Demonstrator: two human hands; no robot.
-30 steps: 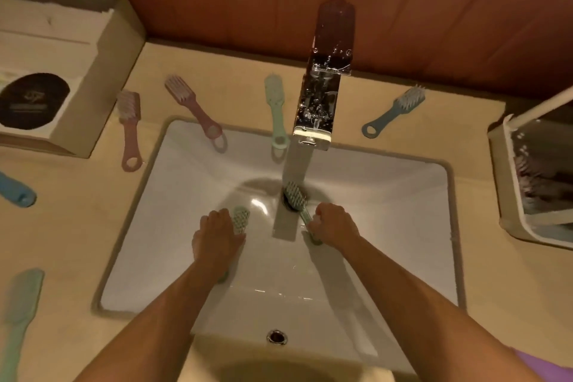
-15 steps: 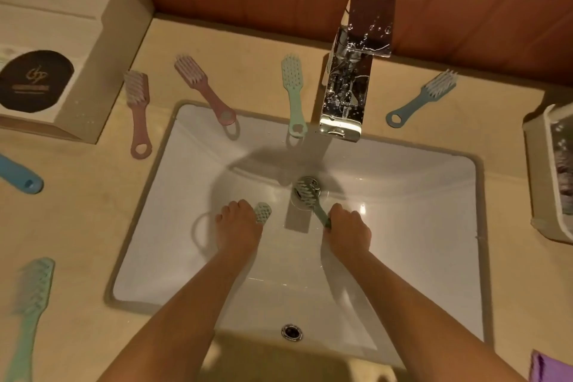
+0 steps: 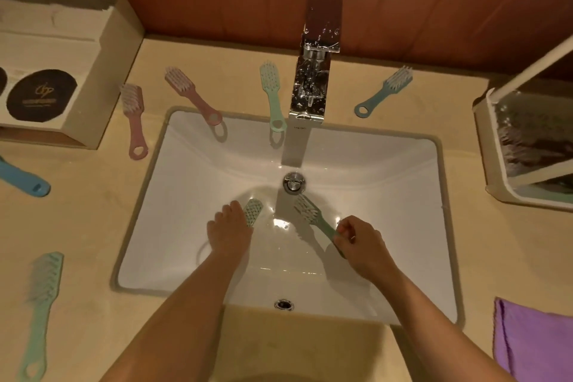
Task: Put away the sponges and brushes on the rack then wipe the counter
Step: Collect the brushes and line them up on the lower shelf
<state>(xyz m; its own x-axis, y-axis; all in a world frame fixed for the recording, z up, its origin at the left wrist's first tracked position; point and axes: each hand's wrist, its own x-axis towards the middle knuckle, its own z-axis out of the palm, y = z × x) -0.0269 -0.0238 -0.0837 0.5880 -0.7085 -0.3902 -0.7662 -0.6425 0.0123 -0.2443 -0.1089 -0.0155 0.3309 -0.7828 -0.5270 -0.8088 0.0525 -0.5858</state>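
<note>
Eight brushes point(image 3: 134, 121) point(image 3: 192, 94) point(image 3: 273, 93) point(image 3: 384, 91) point(image 3: 24, 178) point(image 3: 40, 304) point(image 3: 252, 211) point(image 3: 310, 214), one purple cloth point(image 3: 533, 341), one rack point(image 3: 490, 146).

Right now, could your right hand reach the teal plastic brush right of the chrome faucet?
Probably yes: nothing blocks the teal brush, though the right hand grips a green plastic brush.

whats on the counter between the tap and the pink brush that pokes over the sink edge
One pale green brush lies there, its loop end over the sink rim too; the head view shows it.
</note>
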